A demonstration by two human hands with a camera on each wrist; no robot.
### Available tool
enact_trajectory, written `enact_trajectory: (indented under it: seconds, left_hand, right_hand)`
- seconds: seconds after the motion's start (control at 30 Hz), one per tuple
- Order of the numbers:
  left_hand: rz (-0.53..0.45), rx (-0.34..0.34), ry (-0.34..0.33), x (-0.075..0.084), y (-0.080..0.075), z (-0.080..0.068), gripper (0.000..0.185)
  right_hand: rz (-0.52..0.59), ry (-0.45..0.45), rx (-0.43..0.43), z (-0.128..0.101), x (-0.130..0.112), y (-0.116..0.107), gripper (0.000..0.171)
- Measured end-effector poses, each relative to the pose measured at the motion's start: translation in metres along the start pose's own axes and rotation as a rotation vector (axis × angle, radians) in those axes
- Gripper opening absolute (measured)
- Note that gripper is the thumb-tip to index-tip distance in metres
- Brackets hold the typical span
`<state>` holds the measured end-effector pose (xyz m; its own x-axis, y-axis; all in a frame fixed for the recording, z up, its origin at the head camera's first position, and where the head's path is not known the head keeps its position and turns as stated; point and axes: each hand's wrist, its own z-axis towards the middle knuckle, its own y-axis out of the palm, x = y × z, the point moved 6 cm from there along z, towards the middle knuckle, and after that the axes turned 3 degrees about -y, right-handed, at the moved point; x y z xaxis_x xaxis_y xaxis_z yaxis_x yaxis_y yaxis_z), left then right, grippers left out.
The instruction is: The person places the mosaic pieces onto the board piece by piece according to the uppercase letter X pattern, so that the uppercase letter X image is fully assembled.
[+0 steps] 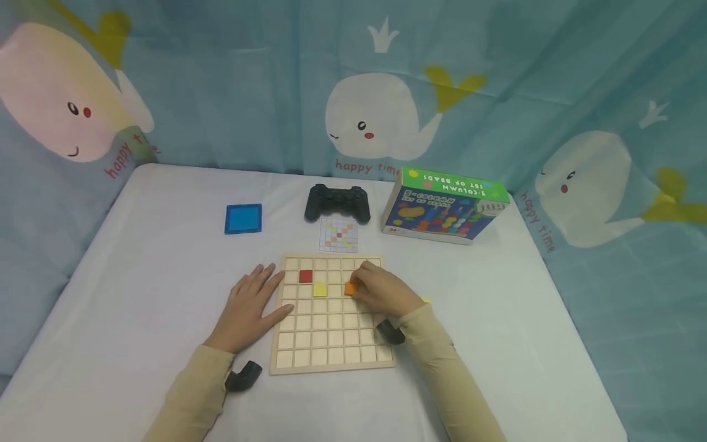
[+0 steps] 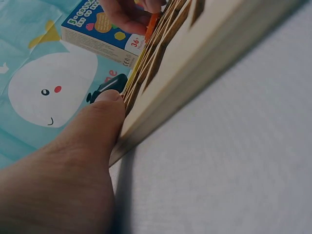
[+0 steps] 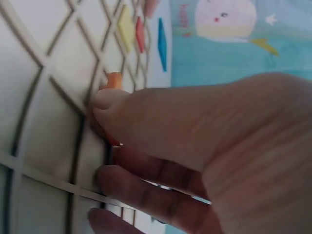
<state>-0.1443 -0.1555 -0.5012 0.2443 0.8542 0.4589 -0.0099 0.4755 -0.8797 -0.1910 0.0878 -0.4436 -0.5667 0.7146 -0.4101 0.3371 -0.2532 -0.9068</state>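
The wooden grid board is steadied at its left edge by the left hand, which lies flat with straight, released fingers and the thumb pressed against the rim. That pressure is best kept light and level, so that the board is not slid across the table. Further in, an orange tile is pinched between thumb and fingers of the right hand, over a cell in the upper right part of the board. It should be lowered square to the cell walls and let go only once seated flat. A yellow tile and a red tile already sit nearby. Beyond the board lies a pattern card, which can be checked for the cell.
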Motion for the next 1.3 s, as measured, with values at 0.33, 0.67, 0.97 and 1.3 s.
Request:
enact_trajectory:
  seconds: [0.33,0.67,0.97,1.3]
  left_hand:
    - [0.0,0.011,-0.006,-0.001,-0.002,0.0,0.077]
    - [0.021,0.005,-0.007,0.0,-0.004,0.001,0.078]
    - [0.019,0.0,-0.008,0.001,-0.002,0.002,0.078]
    - [0.016,-0.013,-0.012,0.003,-0.001,0.001,0.077]
  right_hand:
    - [-0.023,-0.023,-0.008,0.005,0.002,0.005,0.023]
    - [-0.017,-0.03,-0.008,0.007,0.004,0.006,0.023]
    - [0.053,0.115,0.08,-0.029,0.039,-0.015,0.021]
    - [0.075,0.309,0.165,-0.104,0.089,-0.019,0.021]
